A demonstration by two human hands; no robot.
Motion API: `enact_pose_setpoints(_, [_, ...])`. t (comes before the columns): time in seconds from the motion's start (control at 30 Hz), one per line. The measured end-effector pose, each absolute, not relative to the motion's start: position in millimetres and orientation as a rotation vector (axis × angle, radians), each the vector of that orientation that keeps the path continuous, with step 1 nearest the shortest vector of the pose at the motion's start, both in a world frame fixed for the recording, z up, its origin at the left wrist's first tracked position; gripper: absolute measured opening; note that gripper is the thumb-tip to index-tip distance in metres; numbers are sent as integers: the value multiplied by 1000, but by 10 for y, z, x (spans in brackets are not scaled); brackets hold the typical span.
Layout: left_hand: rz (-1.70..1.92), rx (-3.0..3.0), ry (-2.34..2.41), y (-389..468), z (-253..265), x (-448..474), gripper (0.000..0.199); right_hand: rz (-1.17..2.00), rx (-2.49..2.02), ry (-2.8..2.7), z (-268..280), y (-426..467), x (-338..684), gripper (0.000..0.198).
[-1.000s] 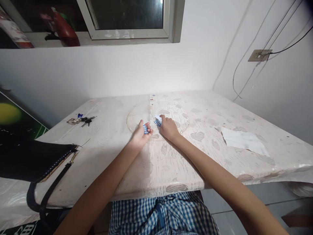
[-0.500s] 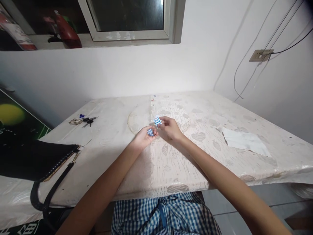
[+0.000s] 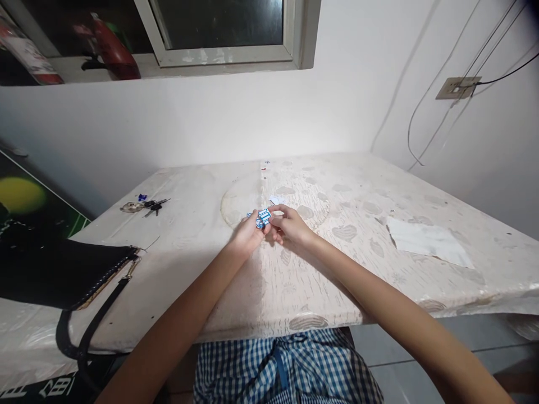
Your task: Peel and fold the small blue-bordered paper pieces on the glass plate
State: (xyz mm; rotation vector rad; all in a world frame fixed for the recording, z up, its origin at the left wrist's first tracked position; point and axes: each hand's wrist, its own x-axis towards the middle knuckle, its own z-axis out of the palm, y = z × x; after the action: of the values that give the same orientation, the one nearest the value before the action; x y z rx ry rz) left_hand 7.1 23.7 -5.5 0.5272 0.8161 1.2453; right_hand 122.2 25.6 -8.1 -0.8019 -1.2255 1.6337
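My left hand (image 3: 245, 237) is closed around small blue-and-white printed pieces (image 3: 259, 224), too small to identify. My right hand (image 3: 293, 226) pinches the right edge of a flat blue-and-white printed piece (image 3: 264, 215), which lies over the pieces in my left hand. The two hands meet just above the middle of the table, fingertips close together. Behind them on the tabletop lies a small white scrap (image 3: 277, 200). Part of what my left hand holds is hidden by its fingers.
A patterned cover spreads over the table (image 3: 337, 292). Keys (image 3: 155, 206) and a blue bit (image 3: 142, 197) lie at left, near a black bag (image 3: 63, 269) with a strap. A white cloth-like piece (image 3: 427, 242) lies at right. The wall stands behind.
My right hand has brought its printed piece left and down onto the pieces in my left hand. The white scrap behind the hands now shows more clearly. The view has shifted slightly.
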Motion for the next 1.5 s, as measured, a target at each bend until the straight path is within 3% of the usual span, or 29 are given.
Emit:
enact_pose_setpoints(0.3, [1163, 819, 829, 271, -146, 81, 37, 1645, -766, -1263, -116, 228, 1217, 24])
enact_pose_setpoints(0.53, [1182, 866, 912, 227, -127, 107, 21, 1386, -844, -1581, -216, 264, 1187, 16])
enact_pose_setpoints(0.63, [1291, 750, 967, 241, -112, 100, 16, 1123, -919, -1770, -178, 306, 1260, 17])
enact_pose_setpoints(0.77, [1423, 536, 1015, 262, -51, 77, 7, 411, -1233, -1954, -126, 483, 1475, 27])
enact_pose_setpoints(0.87, [1450, 509, 1035, 267, -16, 66, 7, 230, -1331, -2196, -156, 618, 1611, 33])
enact_pose_setpoints(1.23, [1476, 493, 1046, 244, 9, 21, 6, 293, -1648, -2406, -76, 973, 1612, 46])
enact_pose_setpoints(1.4, [1488, 464, 1027, 259, 12, -11, 5, 350, -1682, -2497, 12, 1286, 1368, 71])
enact_pose_setpoints(1.5, [1491, 430, 1033, 272, 29, -48, 6, 421, -1737, -2569, 115, 1410, 1256, 66])
